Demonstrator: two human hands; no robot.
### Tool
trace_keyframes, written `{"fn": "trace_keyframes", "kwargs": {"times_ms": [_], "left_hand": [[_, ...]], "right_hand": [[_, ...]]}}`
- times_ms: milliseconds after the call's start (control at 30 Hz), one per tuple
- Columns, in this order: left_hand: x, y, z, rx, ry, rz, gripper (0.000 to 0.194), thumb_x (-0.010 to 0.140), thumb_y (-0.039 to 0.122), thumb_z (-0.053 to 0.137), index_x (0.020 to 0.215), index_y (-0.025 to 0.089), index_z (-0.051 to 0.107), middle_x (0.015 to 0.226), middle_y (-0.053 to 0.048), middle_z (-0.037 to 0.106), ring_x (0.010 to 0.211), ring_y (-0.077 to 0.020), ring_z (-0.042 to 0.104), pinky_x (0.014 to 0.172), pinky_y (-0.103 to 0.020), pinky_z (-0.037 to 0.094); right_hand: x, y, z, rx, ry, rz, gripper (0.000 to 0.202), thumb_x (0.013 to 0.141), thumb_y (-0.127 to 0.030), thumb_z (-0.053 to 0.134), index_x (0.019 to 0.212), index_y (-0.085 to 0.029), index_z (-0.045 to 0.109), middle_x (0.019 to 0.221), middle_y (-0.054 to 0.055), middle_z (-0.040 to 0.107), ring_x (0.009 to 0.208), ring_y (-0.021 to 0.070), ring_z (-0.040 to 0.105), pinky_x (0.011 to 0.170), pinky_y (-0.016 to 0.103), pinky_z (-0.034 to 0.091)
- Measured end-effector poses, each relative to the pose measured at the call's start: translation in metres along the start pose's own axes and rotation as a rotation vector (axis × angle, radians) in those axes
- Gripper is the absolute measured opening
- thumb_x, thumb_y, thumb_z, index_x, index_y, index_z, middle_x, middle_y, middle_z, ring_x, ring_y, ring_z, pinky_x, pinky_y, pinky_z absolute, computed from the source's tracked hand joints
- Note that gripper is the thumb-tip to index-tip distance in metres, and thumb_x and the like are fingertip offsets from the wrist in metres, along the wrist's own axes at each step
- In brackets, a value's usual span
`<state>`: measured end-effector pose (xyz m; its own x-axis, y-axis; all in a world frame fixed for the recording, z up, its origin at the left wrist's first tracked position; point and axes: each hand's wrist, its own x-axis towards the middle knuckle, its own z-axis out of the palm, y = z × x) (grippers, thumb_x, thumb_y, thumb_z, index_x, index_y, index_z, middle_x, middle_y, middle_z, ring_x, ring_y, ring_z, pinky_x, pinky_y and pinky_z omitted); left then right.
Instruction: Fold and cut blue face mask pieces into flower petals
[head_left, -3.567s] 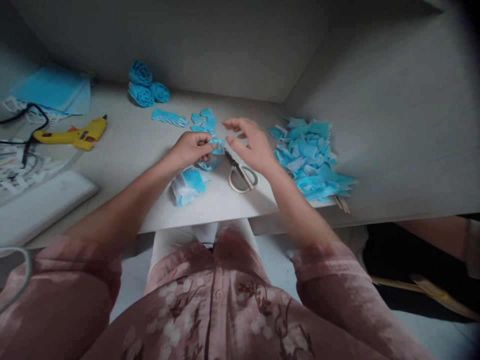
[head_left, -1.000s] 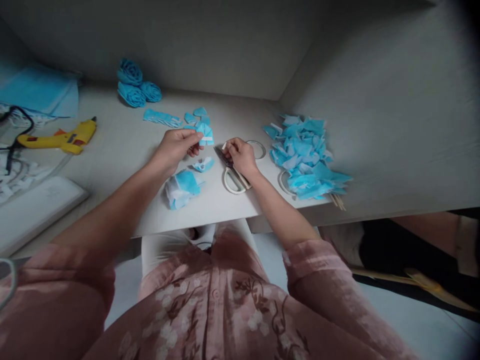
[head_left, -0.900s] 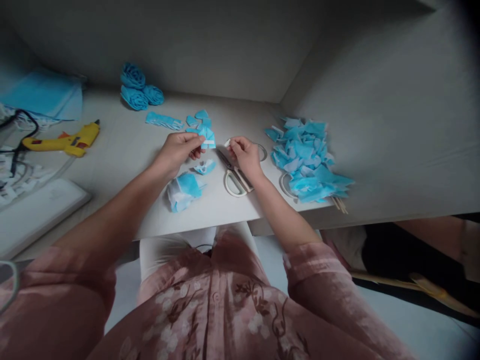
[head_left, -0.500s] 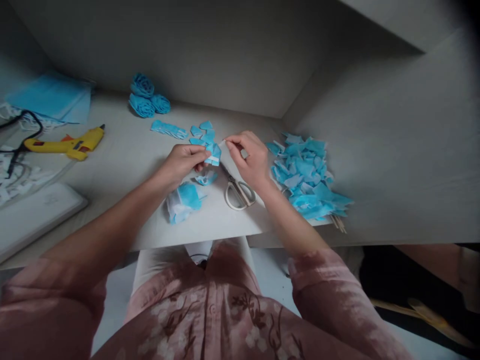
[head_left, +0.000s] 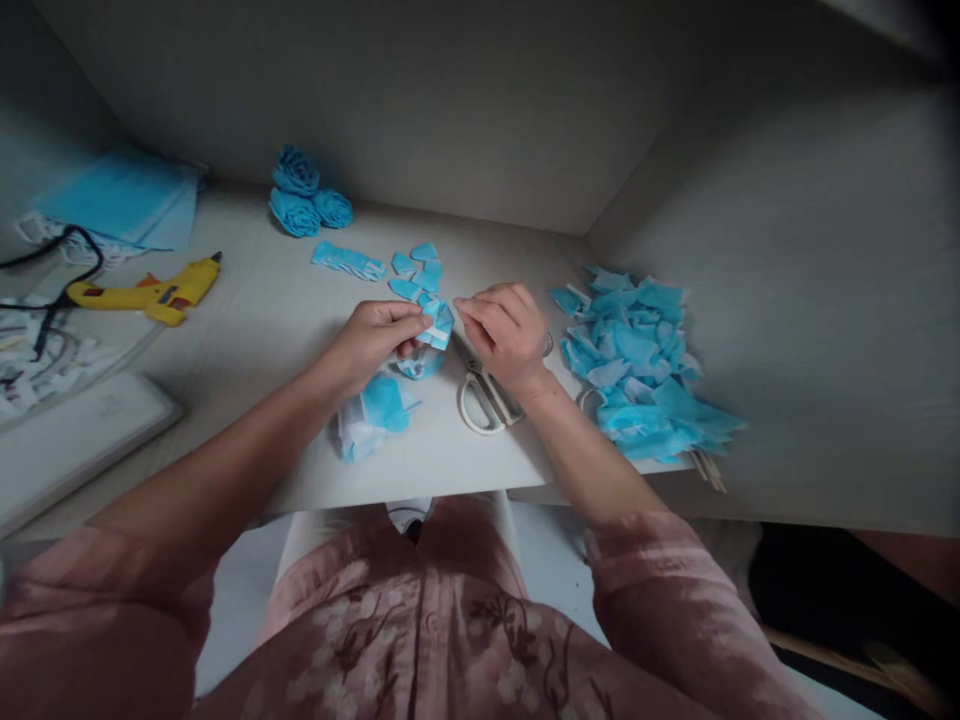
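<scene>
My left hand (head_left: 384,335) pinches a small blue fabric piece (head_left: 437,326) that has a white strip across its lower part. Just right of that piece, my right hand (head_left: 508,330) is closed, thumb against fingertips; whatever it may hold is too small to make out. Several cut blue petal-shaped pieces (head_left: 421,268) lie on the table beyond my left fingers. Below my right hand are scissors (head_left: 482,402) with pale handles, partly covered by the hand. A crumpled blue and white bundle (head_left: 373,418) rests near my left wrist.
Three blue fabric roses (head_left: 298,207) and a pleated blue strip (head_left: 349,261) stand at the back. On the left are a yellow glue gun (head_left: 161,291), stacked blue masks (head_left: 124,200) and a white box (head_left: 90,440). Blue scraps (head_left: 637,350) pile up at right, over thin sticks (head_left: 709,470).
The whole view has shifted, so things sit farther right and slightly lower. My right fingers have curled in more; the small white bit seen at their tips earlier no longer shows clearly.
</scene>
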<state>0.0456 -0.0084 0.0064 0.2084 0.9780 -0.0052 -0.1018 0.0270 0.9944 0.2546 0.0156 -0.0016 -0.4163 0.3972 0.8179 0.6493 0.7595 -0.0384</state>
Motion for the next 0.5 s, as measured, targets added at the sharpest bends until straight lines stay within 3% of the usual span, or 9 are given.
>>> {"fn": "trace_keyframes", "kwargs": {"times_ms": [500], "left_hand": [[-0.0011,0.0021,0.0018,-0.045,0.010,-0.011,0.022,0.078,0.026,0.074,0.062,0.016,0.063,0.057,0.002,0.053,0.052,-0.0064,0.048,0.053,-0.019,0.040]], "right_hand": [[-0.0031,-0.0057,0.0020,0.021,-0.036,-0.048,0.028,0.107,-0.030,0.047,0.104,-0.025,0.075,0.089,0.006,0.071,0.089,0.0193,0.064,0.075,0.035,0.049]]}}
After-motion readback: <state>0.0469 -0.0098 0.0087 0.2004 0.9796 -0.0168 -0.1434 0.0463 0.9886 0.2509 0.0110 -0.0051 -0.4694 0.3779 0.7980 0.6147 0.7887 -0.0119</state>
